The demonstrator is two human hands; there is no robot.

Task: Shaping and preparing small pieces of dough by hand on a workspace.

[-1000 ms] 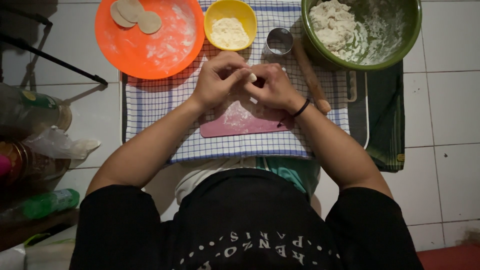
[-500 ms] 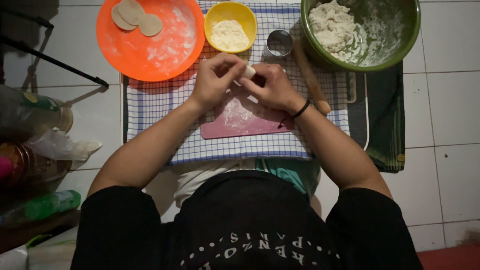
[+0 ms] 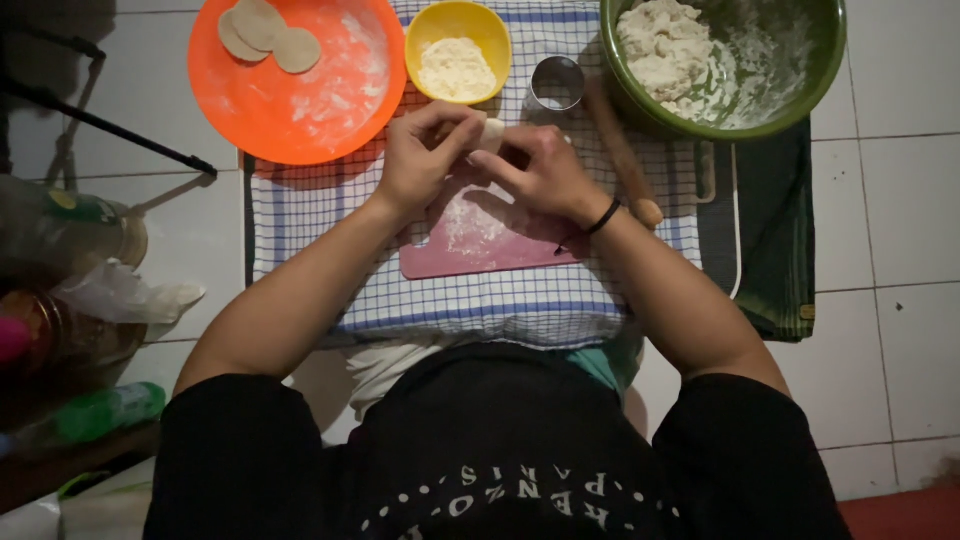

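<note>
Floor: white tiles (image 3: 900, 220), with a blue-checked cloth (image 3: 500, 300) spread on them.
Left hand (image 3: 425, 155): fingers curled, pinching the dough piece (image 3: 492, 130).
Right hand (image 3: 545, 170): fingers bent, pinching the same dough piece from the other side.
Dough piece: held between both hands above the pink board (image 3: 480, 240), near the cloth's far edge.
Far edge: orange plate (image 3: 330, 110) with dough rounds (image 3: 270, 35), yellow bowl (image 3: 458, 25), metal cutter (image 3: 556, 82), green bowl (image 3: 780, 100).
Rolling pin (image 3: 625, 160): just beside the right hand.

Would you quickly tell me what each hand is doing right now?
Left hand: fingers pinched shut on the small piece of dough.
Right hand: fingers curled onto the same piece of dough, gripping it from the other side.
</note>
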